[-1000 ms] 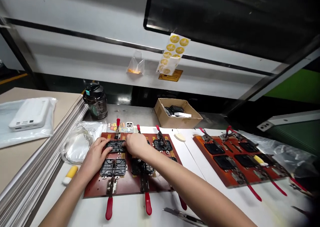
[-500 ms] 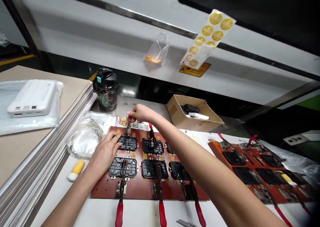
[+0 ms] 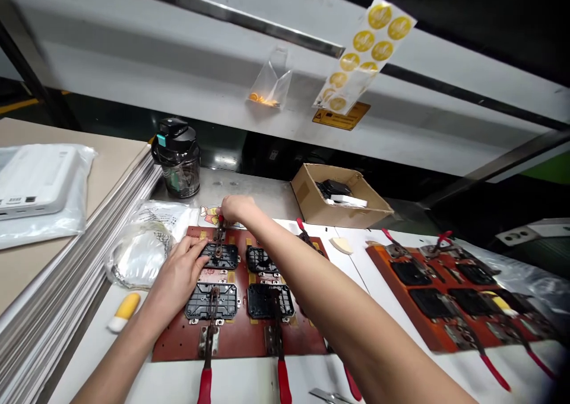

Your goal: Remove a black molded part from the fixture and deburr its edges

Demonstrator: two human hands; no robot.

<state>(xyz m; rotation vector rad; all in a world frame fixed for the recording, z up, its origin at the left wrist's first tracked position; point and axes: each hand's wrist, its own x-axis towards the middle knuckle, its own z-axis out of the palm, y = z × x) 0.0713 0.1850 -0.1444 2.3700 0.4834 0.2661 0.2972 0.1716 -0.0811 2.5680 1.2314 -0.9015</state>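
White machine housing behind white worktable; dark window top right.

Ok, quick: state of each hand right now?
Left hand: open, fingertips on the black part.
Right hand: closed on the red clamp handle.
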